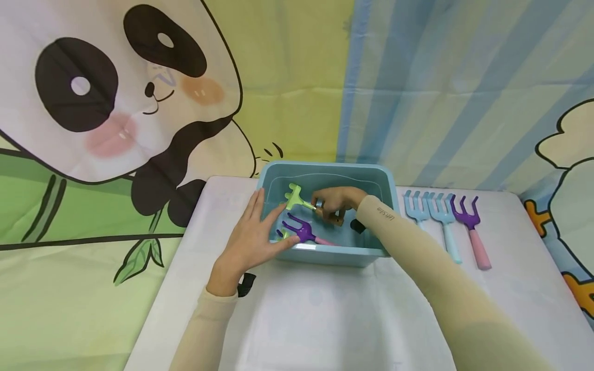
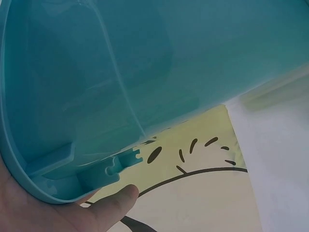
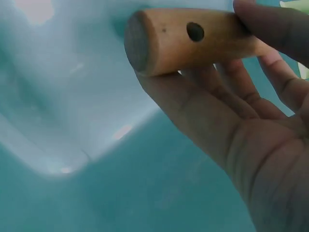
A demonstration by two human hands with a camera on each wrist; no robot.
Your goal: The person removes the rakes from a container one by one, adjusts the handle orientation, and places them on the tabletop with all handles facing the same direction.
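Inside the blue plastic bin (image 1: 325,260), my right hand (image 1: 336,201) grips the wooden handle (image 3: 203,41) of a small green hand rake (image 1: 294,197). The handle's rounded end, with a hole through it, shows between thumb and fingers in the right wrist view. My left hand (image 1: 252,234) rests at the bin's left front corner with straight, spread fingers, the thumb across the front rim. In the left wrist view a finger (image 2: 116,203) lies outside under the rim. Between the hands lies a purple garden fork (image 1: 301,230) with a pink handle; another green piece (image 1: 284,234) is partly hidden beneath it.
Right of the bin on the white table (image 1: 325,319), two light blue hand rakes (image 1: 416,207) lie side by side, with a purple fork (image 1: 469,220) with a pink handle beside them. A printed panda curtain (image 1: 297,77) hangs right behind the table.
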